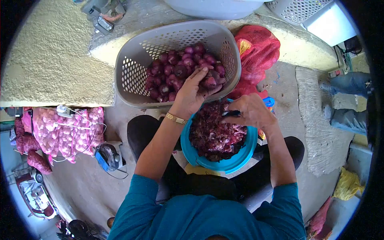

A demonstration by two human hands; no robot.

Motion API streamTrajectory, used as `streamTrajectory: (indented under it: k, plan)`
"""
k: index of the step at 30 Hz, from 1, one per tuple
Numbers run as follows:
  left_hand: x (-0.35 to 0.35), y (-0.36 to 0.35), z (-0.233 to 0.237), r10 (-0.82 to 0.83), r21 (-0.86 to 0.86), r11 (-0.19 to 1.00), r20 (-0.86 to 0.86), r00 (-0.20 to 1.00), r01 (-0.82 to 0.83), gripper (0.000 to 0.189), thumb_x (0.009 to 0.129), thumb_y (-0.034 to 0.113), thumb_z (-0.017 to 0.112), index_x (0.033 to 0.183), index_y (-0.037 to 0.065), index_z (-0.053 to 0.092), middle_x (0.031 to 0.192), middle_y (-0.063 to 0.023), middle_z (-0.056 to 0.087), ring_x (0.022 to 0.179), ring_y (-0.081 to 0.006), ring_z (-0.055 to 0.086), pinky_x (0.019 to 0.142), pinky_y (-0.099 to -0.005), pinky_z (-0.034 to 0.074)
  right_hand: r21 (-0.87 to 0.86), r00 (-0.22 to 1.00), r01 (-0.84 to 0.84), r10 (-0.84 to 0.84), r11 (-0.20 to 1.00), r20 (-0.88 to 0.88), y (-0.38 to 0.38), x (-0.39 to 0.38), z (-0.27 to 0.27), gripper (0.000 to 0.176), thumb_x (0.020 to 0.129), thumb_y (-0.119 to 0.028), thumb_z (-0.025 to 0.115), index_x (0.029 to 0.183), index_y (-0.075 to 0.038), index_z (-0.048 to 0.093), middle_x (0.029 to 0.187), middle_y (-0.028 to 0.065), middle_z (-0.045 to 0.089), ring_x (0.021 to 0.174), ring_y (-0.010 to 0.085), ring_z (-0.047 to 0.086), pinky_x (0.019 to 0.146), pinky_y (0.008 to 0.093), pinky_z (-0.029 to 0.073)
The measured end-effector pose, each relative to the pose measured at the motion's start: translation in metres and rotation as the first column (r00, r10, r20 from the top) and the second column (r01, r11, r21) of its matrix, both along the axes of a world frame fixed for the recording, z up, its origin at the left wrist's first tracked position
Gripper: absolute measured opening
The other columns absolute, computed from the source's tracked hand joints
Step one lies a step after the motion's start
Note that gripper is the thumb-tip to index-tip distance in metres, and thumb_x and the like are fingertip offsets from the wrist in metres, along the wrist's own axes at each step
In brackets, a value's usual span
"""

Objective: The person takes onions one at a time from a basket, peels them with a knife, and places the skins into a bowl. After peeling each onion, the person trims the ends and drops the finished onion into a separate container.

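Note:
A grey perforated basket [178, 106] holds many red onions [164, 76]. At its right front, my left hand [195, 90], a gold watch on the wrist, has its fingers wrapped round a red onion [210, 82]. Below the basket stands a turquoise tub [185, 142] between my legs, full of onion skins and peelings [216, 138]. Over the tub's upper right part my right hand [250, 111] is closed on a small knife [232, 114] with a dark part showing between thumb and fingers.
A red mesh sack [258, 52] lies right of the basket. Pink net bags [68, 130] of bulbs and a scale-like device [110, 157] are at left. Another person's legs [348, 96] show at right, by a grey mat [320, 124]. A yellow bag [348, 184] lies lower right.

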State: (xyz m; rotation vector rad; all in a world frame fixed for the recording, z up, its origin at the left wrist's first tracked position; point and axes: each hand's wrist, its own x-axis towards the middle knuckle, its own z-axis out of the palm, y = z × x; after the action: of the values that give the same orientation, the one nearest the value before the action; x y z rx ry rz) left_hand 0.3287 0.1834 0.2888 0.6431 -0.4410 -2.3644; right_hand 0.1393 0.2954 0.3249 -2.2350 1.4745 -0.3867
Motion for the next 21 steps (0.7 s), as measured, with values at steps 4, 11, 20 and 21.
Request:
streamTrajectory:
  k: [4, 11, 20, 21]
  plan:
    - [-0.002, 0.002, 0.002, -0.032, -0.008, 0.999, -0.032, 0.999, 0.032, 0.025, 0.098, 0.014, 0.055, 0.12, 0.002, 0.055, 0.115, -0.0134, 0.062, 0.118, -0.0352, 0.057, 0.107, -0.0521, 0.043, 0.035, 0.999, 0.022, -0.02, 0.999, -0.034, 0.001, -0.003, -0.01, 0.024, 0.073, -0.029, 0.077, 0.072, -0.008, 0.065, 0.067, 0.014, 0.063, 0.069, 0.0365, 0.064, 0.062, 0.0468, 0.05]
    - [-0.002, 0.001, 0.008, -0.025, -0.051, 0.998, 0.043, 0.999, 0.027, 0.025, 0.095, 0.01, 0.056, 0.118, 0.001, 0.056, 0.112, -0.0128, 0.063, 0.118, -0.0355, 0.057, 0.106, -0.0512, 0.044, -0.046, 1.0, 0.025, -0.025, 0.999, 0.002, 0.004, 0.002, -0.01, 0.026, 0.075, -0.031, 0.077, 0.078, -0.007, 0.067, 0.073, 0.015, 0.065, 0.075, 0.0361, 0.065, 0.063, 0.0469, 0.049]
    - [0.0, 0.0, 0.0, 0.003, 0.054, 0.999, -0.068, 0.998, 0.001, 0.024, 0.094, 0.01, 0.053, 0.115, -0.001, 0.056, 0.11, -0.0161, 0.063, 0.117, -0.0377, 0.057, 0.106, -0.0517, 0.044, -0.027, 0.993, 0.109, -0.11, 0.994, -0.051, 0.0, 0.001, -0.01, 0.039, 0.079, -0.045, 0.072, 0.073, -0.007, 0.068, 0.067, 0.0162, 0.063, 0.066, 0.0364, 0.064, 0.062, 0.0471, 0.049]
    - [0.0, 0.0, 0.003, -0.002, 0.053, 0.999, -0.072, 0.997, 0.006, 0.024, 0.095, 0.01, 0.053, 0.115, -0.001, 0.055, 0.111, -0.0164, 0.063, 0.116, -0.038, 0.057, 0.106, -0.0519, 0.045, -0.035, 0.994, 0.079, -0.082, 0.996, -0.073, -0.001, 0.0, -0.01, 0.039, 0.078, -0.046, 0.073, 0.073, -0.007, 0.068, 0.067, 0.0163, 0.064, 0.066, 0.0363, 0.064, 0.061, 0.0472, 0.049]
